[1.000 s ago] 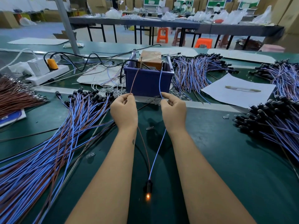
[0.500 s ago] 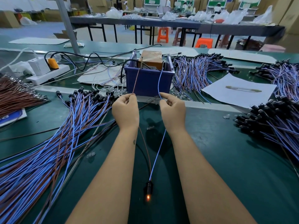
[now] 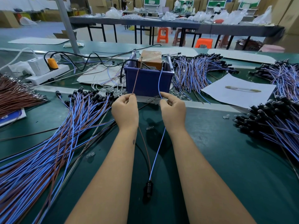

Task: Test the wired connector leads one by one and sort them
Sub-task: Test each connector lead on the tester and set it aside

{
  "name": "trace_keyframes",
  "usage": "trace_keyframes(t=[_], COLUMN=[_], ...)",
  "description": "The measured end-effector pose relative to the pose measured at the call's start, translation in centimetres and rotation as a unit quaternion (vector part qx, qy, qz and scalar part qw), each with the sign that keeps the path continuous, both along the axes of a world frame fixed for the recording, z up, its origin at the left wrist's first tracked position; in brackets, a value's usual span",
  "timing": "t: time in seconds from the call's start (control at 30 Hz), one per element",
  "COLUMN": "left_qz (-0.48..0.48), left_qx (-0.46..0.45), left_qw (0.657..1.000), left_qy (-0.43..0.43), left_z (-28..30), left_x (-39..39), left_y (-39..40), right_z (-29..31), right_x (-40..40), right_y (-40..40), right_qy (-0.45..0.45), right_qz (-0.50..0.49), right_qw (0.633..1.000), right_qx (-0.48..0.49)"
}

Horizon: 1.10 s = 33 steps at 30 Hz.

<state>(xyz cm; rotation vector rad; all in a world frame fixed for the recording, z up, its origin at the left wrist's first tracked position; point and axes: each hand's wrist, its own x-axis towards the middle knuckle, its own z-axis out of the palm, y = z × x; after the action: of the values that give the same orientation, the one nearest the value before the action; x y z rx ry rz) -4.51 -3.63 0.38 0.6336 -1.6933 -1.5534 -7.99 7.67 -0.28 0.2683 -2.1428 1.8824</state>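
My left hand (image 3: 125, 109) pinches the brown wire (image 3: 135, 81) of one connector lead, and my right hand (image 3: 173, 109) pinches its blue wire (image 3: 159, 81). Both wire ends reach up into the blue bin (image 3: 148, 81), which holds a brown box (image 3: 150, 59). The lead's black connector (image 3: 148, 187) lies on the green mat (image 3: 226, 159) between my forearms, its lamp dark. A large pile of blue and brown leads (image 3: 48, 143) spreads at my left.
More lead bundles lie behind the bin (image 3: 194, 73) and at the right (image 3: 275, 123). A white sheet with a pen (image 3: 239, 91) sits right of the bin. A power strip (image 3: 47, 73) and a brown wire bundle (image 3: 14, 92) are at the left.
The orange glow at the black connector has gone out. Both hands hold the same wires in nearly the same place.
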Motion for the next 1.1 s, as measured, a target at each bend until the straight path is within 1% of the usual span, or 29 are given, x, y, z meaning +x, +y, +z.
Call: trace_keyframes(t=[0.3, 0.83, 1.1], left_qz=[-0.003, 0.001, -0.001], left_qx=[0.009, -0.008, -0.009], left_qw=[1.000, 1.000, 1.000], left_qy=[0.003, -0.015, -0.007], left_z=[0.09, -0.07, -0.05], left_x=[0.16, -0.08, -0.22], left_y=[0.09, 0.05, 0.09], right_z=[0.05, -0.08, -0.08], right_x=[-0.07, -0.14, -0.12], right_y=[0.03, -0.03, 0.00], right_qy=[0.000, -0.020, -0.019], right_qz=[0.004, 0.007, 0.009], right_qw=[1.000, 1.000, 1.000], right_qx=[0.009, 0.009, 0.015])
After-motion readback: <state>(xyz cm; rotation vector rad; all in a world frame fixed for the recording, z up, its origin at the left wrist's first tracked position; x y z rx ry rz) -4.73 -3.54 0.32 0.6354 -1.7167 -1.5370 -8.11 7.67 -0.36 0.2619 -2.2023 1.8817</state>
